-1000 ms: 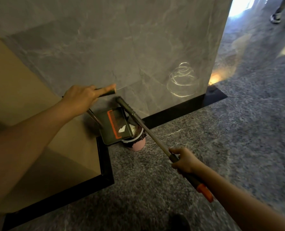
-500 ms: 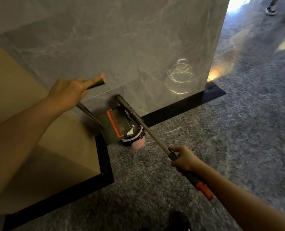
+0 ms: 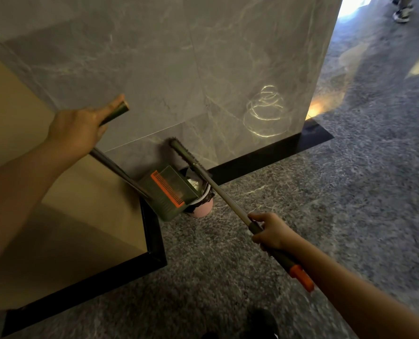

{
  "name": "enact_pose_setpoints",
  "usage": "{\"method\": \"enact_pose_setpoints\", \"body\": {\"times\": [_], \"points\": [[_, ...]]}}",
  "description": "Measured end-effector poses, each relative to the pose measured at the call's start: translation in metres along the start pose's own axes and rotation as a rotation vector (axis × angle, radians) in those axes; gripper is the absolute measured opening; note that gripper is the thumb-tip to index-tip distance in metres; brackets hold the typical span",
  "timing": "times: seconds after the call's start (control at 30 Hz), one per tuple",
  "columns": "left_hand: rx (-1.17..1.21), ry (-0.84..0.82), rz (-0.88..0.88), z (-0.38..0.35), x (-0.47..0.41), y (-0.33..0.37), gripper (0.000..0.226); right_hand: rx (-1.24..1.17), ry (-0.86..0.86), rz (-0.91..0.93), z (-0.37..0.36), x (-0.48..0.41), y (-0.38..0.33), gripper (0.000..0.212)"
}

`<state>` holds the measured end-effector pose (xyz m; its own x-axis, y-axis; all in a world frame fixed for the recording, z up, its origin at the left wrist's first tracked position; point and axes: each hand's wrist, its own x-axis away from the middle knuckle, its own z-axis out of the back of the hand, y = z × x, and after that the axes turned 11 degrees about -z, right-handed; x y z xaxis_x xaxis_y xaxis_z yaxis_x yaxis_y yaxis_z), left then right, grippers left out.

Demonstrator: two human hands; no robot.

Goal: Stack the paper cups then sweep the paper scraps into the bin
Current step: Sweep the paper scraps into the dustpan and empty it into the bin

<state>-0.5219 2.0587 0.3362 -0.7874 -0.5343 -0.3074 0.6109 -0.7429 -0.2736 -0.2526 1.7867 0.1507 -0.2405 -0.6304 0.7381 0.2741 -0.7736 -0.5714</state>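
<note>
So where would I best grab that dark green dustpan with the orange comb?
Probably on its long metal handle, the bare stretch below the left hand, coming from the left. The dark green dustpan is tipped over the small pink bin, and the grey broom pole crosses its right side.

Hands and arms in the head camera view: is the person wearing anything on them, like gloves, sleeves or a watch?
Nothing is worn on them. The left hand and right hand are bare, with no gloves, rings or watch showing. The left forearm and right forearm are uncovered right to the picture's edge, so any sleeve would be higher up, out of view.
</note>
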Motion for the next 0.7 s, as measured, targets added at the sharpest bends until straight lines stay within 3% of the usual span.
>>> {"method": "enact_pose_setpoints", "body": {"times": [0.1,0.4,0.7], "points": [[0.02,-0.009,0.002,-0.001,0.003,-0.002,0.074,-0.005,0.021,0.006,0.0,-0.001,-0.001,0.07],[0.088,0.032,0.308,0.012,0.032,-0.021,0.067,-0.069,0.067,-0.017,-0.015,0.012,-0.003,0.071],[0.293,0.076,0.211,0.032,0.031,0.026,0.066,-0.166,0.238,-0.047,-0.046,0.067,0.02,0.073]]}}
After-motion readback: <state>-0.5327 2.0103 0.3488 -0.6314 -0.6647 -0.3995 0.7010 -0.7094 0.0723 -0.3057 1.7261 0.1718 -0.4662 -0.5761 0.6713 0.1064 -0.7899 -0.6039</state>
